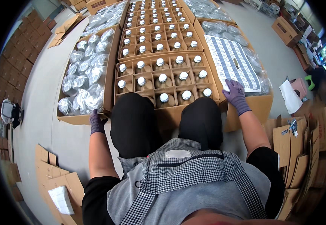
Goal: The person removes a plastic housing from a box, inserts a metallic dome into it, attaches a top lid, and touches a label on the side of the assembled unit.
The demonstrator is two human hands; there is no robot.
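Your left hand (97, 122) and right hand (234, 93) flank the middle carton (168, 116)!
Right of it, your fingers spread flat on one label sheet (245, 75), seemingly steadying it over the right carton (251, 112); left of it, you touch the left carton (76, 119) (whether those fingers grip, I can't say). Inside it, dividers (173, 89) apparently separate thirteen visible bottles (163, 78).

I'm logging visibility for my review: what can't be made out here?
Head view: lower parts of bottles, hidden by the divided box.
Head view: part of that box's near wall, behind the person's knees.
Head view: whatever lies under the printed sheet, which covers it.
Head view: finger posture of the left hand, too small and shadowed.
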